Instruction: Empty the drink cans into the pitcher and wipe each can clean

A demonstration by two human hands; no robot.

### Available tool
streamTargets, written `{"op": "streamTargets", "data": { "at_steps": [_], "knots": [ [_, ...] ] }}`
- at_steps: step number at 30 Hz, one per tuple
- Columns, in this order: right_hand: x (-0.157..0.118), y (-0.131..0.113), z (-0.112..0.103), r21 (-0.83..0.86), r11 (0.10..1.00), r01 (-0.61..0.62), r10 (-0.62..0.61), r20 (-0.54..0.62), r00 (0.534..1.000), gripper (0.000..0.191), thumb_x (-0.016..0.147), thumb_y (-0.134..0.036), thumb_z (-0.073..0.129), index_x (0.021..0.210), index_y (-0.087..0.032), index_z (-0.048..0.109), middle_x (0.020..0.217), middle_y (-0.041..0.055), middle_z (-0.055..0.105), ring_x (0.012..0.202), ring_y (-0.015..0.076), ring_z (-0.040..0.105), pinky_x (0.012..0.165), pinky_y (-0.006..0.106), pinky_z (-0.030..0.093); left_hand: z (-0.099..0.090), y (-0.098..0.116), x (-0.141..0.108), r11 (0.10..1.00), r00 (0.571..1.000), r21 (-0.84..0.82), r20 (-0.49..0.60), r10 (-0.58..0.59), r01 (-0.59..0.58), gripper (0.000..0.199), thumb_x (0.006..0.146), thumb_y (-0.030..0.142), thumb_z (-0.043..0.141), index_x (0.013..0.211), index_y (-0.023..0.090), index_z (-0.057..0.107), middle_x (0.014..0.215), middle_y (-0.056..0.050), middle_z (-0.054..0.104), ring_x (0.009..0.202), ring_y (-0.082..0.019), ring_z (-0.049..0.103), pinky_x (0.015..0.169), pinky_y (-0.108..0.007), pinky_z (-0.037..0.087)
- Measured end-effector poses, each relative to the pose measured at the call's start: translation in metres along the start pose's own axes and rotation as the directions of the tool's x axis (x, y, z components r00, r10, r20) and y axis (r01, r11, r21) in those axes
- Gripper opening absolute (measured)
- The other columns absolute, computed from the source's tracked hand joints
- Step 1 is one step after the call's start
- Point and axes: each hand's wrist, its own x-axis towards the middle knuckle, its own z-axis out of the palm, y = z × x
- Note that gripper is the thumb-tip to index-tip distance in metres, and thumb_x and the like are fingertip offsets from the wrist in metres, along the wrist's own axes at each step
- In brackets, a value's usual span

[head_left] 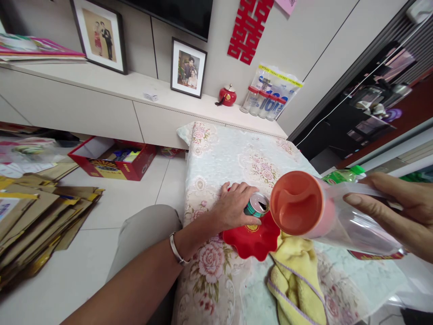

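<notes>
My left hand (238,205) is wrapped around an opened drink can (259,204) with a silver top and green side. Beneath the can lies a red wavy-edged plate (252,246); whether the can touches it is hidden. My right hand (402,207), at the right edge, grips a clear plastic jug (358,221) by its handle. Tipped on its side in the air, the jug has its orange lid (297,203) facing left, close beside the can. A yellow towel (297,280) lies crumpled on the table below the jug.
A flowered cloth covers the table (223,158). Behind the jug stands a green-capped bottle (345,174). Flattened cardboard (40,216) and an open red box (111,160) are on the floor at left. Glass jars (262,104) and picture frames (188,67) line the cabinet.
</notes>
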Motion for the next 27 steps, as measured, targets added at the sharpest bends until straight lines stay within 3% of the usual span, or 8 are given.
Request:
{"op": "streamTargets", "data": {
  "at_steps": [3, 9, 27],
  "knots": [
    [-0.0022, 0.0047, 0.0004, 0.039, 0.993, 0.108, -0.109, 0.029, 0.994, 0.041, 0.092, -0.063, 0.057, 0.075, -0.025, 0.060, 0.046, -0.0075, 0.042, 0.032, 0.0096, 0.041, 0.033, 0.024, 0.032, 0.0002, -0.0006, 0.0000, 1.000, 1.000, 0.001, -0.007, 0.002, -0.002, 0.077, 0.075, 0.067, 0.077, 0.135, 0.025, 0.053, 0.135, -0.010, 0.063, 0.124, -0.033, 0.056, 0.112, -0.059, 0.027],
    [-0.0004, 0.0033, -0.0009, 0.032, 0.989, 0.143, -0.144, 0.015, 0.989, 0.040, 0.094, -0.061, 0.057, 0.076, -0.025, 0.058, 0.046, -0.0082, 0.040, 0.031, 0.0094, 0.040, 0.032, 0.023, 0.031, 0.0004, -0.0007, -0.0002, 1.000, 1.000, 0.000, -0.005, 0.001, -0.001, 0.074, 0.079, 0.070, 0.070, 0.135, 0.025, 0.053, 0.136, -0.010, 0.063, 0.125, -0.033, 0.056, 0.112, -0.059, 0.026],
    [-0.0009, 0.0032, -0.0006, 0.045, 0.994, 0.101, -0.102, 0.017, 0.995, 0.042, 0.092, -0.062, 0.058, 0.073, -0.025, 0.059, 0.045, -0.0069, 0.041, 0.031, 0.0105, 0.041, 0.033, 0.025, 0.031, -0.0002, -0.0008, -0.0003, 1.000, 1.000, -0.004, 0.006, -0.007, 0.007, 0.075, 0.077, 0.070, 0.072, 0.135, 0.027, 0.051, 0.135, -0.008, 0.062, 0.124, -0.033, 0.055, 0.113, -0.057, 0.025]
  ]
}}
